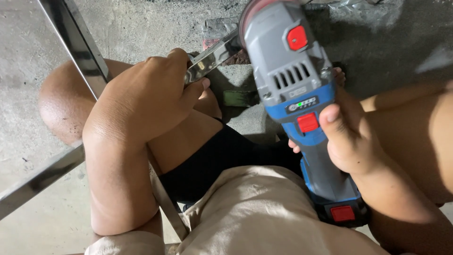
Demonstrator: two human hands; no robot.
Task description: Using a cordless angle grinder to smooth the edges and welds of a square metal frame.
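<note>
Left hand (151, 94) closed around shiny metal bar (210, 57), fingers wrapped over its end, thumb pressed underneath, just above bent knee. Right hand (351, 137) gripping blue and grey cordless angle grinder (295, 89) by its body, thumb lying beside red switch, grinder head up against far end of same bar near top of view. Steel frame (75, 47) crossing at left over bare concrete floor (141, 23).

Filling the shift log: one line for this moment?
left hand: grips metal bar | right hand: holds angle grinder | disc at bar | concrete floor
</note>
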